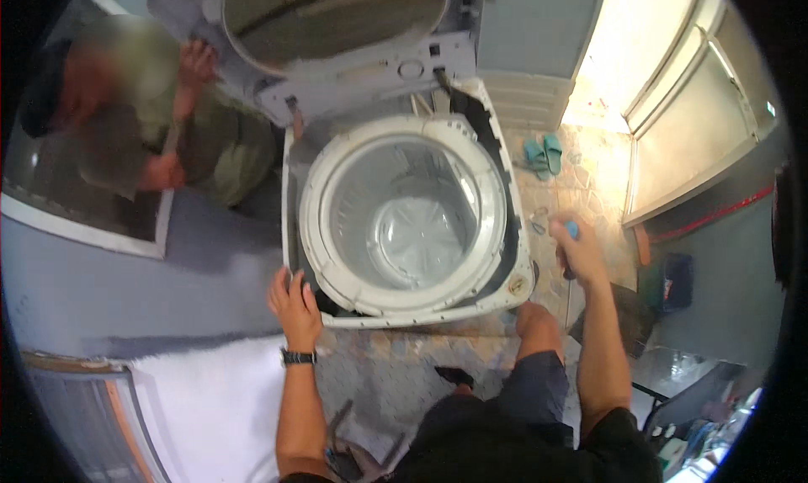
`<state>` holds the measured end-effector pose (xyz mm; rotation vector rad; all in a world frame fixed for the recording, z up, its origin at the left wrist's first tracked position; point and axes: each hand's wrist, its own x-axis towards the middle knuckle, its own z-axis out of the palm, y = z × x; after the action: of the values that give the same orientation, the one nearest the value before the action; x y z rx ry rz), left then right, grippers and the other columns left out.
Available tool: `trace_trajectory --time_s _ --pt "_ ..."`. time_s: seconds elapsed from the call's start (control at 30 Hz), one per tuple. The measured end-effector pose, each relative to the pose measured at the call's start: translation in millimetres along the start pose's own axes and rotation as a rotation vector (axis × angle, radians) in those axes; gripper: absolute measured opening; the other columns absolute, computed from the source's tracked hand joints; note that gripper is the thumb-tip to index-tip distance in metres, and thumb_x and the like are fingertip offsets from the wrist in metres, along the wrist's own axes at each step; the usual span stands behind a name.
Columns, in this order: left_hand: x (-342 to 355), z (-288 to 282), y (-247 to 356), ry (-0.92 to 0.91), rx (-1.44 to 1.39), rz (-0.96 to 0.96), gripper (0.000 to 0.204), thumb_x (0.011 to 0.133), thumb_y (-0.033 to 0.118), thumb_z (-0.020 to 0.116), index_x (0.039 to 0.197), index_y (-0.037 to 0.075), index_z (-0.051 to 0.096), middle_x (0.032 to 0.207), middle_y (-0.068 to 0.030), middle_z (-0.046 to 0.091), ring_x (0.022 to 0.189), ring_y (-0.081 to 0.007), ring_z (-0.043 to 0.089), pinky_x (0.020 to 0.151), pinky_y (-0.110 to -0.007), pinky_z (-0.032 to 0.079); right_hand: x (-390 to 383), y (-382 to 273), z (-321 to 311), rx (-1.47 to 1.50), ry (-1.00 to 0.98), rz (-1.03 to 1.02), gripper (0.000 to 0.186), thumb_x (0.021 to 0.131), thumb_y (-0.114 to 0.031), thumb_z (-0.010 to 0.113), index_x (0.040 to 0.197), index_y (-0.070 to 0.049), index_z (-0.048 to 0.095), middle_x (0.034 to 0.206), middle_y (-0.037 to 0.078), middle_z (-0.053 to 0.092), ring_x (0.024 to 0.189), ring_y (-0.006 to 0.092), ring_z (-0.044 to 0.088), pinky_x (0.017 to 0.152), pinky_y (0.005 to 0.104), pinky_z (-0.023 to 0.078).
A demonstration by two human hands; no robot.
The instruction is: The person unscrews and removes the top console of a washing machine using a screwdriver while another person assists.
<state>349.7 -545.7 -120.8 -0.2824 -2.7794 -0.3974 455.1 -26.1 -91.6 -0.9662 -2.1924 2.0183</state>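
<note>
White washing machine (513, 285) open-topped, left hand (295, 302) spread flat on its front-left corner, right hand (576, 247) fisted around a blue-tipped tool (571, 229) beside its right edge, teal sandals (543, 155) beyond.

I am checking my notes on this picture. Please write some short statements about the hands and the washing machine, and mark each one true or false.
1. The left hand rests on the washing machine rim. True.
2. The right hand is empty. False: it grips a blue-handled tool.
3. The drum is full of clothes. False: it looks empty.
4. The lid is raised. True.
5. A pair of teal sandals lies on the floor. True.
</note>
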Motion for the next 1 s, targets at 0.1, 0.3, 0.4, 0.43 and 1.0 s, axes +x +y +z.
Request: trace_trajectory --time_s 0.1,0.3,0.4,0.43,1.0 --pt "17 -7 13 -0.021 0.058 0.237 0.031 0.098 0.023 0.058 0.123 0.006 0.064 0.136 -0.0142 0.056 0.128 -0.0331 0.051 0.114 -0.052 0.029 -33 35 6 -0.233 0.063 -0.192 0.027 0.090 -0.020 0.074 0.106 -0.001 0.066 0.084 0.005 0.064 0.076 0.0158 0.064 0.070 0.0306 0.051" --pt "25 -4 30 -0.229 -0.020 0.135 0.034 0.093 0.032 0.063 0.116 0.008 0.068 0.127 -0.0065 0.063 0.120 -0.0225 0.058 0.116 -0.047 0.024 -52 -7 41 -0.545 0.002 -0.516 0.033 0.084 -0.020 0.077 0.111 -0.004 0.068 0.101 0.014 0.065 0.088 0.0297 0.066 0.076 0.0374 0.052" --pt "27 -2 24 -0.221 -0.044 0.136 0.034 0.092 0.031 0.064 0.115 0.007 0.068 0.128 -0.0065 0.063 0.119 -0.0231 0.059 0.117 -0.047 0.024 -43 -30 60 -0.814 -0.008 -0.705 0.037 0.083 -0.029 0.079 0.113 -0.009 0.069 0.111 0.012 0.063 0.087 0.0352 0.066 0.074 0.0414 0.053" --pt "29 -2 24 -0.216 -0.035 0.122 0.032 0.091 0.031 0.064 0.113 0.007 0.069 0.129 -0.0066 0.064 0.119 -0.0238 0.059 0.117 -0.046 0.024 -39 -34 64 -0.877 -0.060 -0.698 0.038 0.083 -0.030 0.079 0.114 -0.010 0.069 0.112 0.011 0.063 0.086 0.0339 0.068 0.072 0.0416 0.054" --pt "25 -1 26 -0.180 -0.085 0.128 0.026 0.089 0.025 0.064 0.106 0.005 0.069 0.127 -0.0096 0.066 0.118 -0.0269 0.059 0.116 -0.046 0.027 -43 -34 59 -0.929 -0.046 -0.624 0.043 0.081 -0.029 0.080 0.116 -0.010 0.065 0.112 0.009 0.061 0.088 0.0344 0.068 0.073 0.0435 0.056"
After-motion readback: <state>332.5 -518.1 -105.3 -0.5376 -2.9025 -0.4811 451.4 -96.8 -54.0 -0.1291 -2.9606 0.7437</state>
